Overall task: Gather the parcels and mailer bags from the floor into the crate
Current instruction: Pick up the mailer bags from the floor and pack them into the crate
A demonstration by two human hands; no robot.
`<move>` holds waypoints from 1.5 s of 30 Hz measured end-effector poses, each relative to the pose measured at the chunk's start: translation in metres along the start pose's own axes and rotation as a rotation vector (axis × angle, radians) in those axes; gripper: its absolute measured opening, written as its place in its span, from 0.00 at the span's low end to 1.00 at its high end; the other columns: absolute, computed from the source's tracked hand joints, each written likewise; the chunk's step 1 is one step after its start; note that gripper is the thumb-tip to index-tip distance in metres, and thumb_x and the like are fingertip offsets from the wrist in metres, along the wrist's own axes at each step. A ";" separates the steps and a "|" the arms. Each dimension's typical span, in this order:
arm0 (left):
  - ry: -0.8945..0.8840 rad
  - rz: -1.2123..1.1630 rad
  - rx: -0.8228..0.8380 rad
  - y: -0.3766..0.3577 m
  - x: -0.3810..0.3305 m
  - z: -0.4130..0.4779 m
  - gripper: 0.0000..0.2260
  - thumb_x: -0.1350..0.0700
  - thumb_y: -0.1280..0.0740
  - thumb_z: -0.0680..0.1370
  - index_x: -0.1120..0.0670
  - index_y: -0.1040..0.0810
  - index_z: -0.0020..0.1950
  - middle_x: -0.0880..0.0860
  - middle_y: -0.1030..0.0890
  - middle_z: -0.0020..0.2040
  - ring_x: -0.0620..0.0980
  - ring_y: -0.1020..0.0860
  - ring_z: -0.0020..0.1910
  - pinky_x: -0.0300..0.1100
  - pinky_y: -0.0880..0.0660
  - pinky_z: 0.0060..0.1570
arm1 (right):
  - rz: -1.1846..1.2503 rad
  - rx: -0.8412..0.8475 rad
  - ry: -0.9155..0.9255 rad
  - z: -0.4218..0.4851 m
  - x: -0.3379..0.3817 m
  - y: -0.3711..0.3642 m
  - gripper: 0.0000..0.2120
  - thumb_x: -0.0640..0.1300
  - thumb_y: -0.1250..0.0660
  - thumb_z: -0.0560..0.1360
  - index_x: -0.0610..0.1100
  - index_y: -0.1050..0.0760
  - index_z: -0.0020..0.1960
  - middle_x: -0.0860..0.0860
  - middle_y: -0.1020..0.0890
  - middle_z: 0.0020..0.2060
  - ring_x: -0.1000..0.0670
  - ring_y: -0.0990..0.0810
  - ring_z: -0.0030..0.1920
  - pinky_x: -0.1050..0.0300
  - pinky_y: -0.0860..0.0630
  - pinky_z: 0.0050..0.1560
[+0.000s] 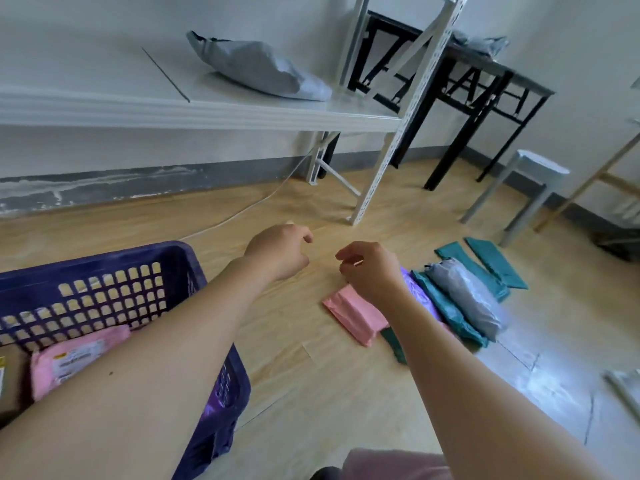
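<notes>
The pink mailer bag (353,315) lies flat on the wooden floor (311,375), just under and to the near side of your right hand (372,270). Your right forearm crosses over its right edge. Past that arm, to the right of your right hand, a purple mailer bag (417,289), a teal mailer bag (450,313) and a grey mailer bag (467,296) lie side by side, touching, the grey one resting on the teal. Beyond them, farther right, are two flat teal bags (491,261).

Your right hand hangs above the floor with fingers loosely curled and nothing in them. Your left hand (280,252) is near it, to its left, fingers also loosely bent and empty.

The dark blue crate (180,258) stands under your left forearm, well to the left of both hands. Inside it are a pink parcel (76,355) and, at the far left edge, a brown box (10,379).

Ahead of your hands stands a white shelf (207,109) with a grey bag (256,69) on it. A black table (485,74) and a pale stool (533,171) are off to the right.
</notes>
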State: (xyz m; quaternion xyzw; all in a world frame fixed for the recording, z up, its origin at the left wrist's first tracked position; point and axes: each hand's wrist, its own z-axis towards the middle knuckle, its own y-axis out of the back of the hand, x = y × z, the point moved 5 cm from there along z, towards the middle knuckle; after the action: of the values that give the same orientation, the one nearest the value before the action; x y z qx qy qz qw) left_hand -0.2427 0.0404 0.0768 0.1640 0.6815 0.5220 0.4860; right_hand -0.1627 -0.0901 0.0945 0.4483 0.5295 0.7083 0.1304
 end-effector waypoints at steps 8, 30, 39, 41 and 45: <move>-0.056 -0.059 0.059 -0.043 -0.039 0.014 0.17 0.53 0.35 0.76 0.49 0.27 0.65 0.51 0.29 0.66 0.52 0.26 0.60 0.42 0.30 0.48 | -0.026 -0.070 -0.142 -0.009 -0.051 0.007 0.15 0.38 0.37 0.72 0.47 0.20 0.57 0.52 0.19 0.58 0.51 0.23 0.58 0.62 0.30 0.54; -0.130 0.173 0.288 -0.169 -0.054 0.047 0.25 0.54 0.39 0.77 0.49 0.40 0.73 0.54 0.36 0.70 0.55 0.34 0.67 0.49 0.32 0.63 | -0.276 0.110 -0.213 0.025 -0.178 -0.043 0.20 0.37 0.39 0.74 0.47 0.25 0.64 0.50 0.27 0.66 0.47 0.26 0.63 0.58 0.31 0.60; -0.066 0.127 0.321 -0.258 -0.050 0.083 0.27 0.54 0.37 0.77 0.50 0.43 0.75 0.54 0.42 0.74 0.55 0.41 0.73 0.49 0.35 0.64 | -0.271 0.289 -0.179 0.066 -0.229 -0.120 0.17 0.33 0.40 0.71 0.40 0.25 0.58 0.49 0.26 0.61 0.43 0.23 0.56 0.57 0.32 0.42; -0.049 0.142 0.322 -0.273 -0.043 0.089 0.27 0.53 0.36 0.77 0.50 0.42 0.74 0.54 0.42 0.74 0.55 0.40 0.72 0.49 0.36 0.64 | -0.261 0.332 -0.191 0.073 -0.240 -0.135 0.16 0.33 0.41 0.71 0.40 0.24 0.56 0.50 0.30 0.66 0.43 0.23 0.56 0.57 0.31 0.41; -0.007 0.152 0.335 -0.293 -0.026 0.098 0.28 0.55 0.36 0.76 0.49 0.43 0.74 0.54 0.43 0.74 0.56 0.37 0.70 0.49 0.35 0.63 | -0.275 0.414 -0.198 0.084 -0.259 -0.161 0.14 0.33 0.41 0.71 0.39 0.25 0.54 0.48 0.32 0.66 0.44 0.24 0.53 0.57 0.32 0.38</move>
State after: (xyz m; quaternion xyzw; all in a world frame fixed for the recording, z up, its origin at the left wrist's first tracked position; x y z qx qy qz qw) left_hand -0.0655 -0.0424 -0.1635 0.2955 0.7430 0.4357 0.4132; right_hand 0.0021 -0.1427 -0.1706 0.4565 0.7035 0.5133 0.1822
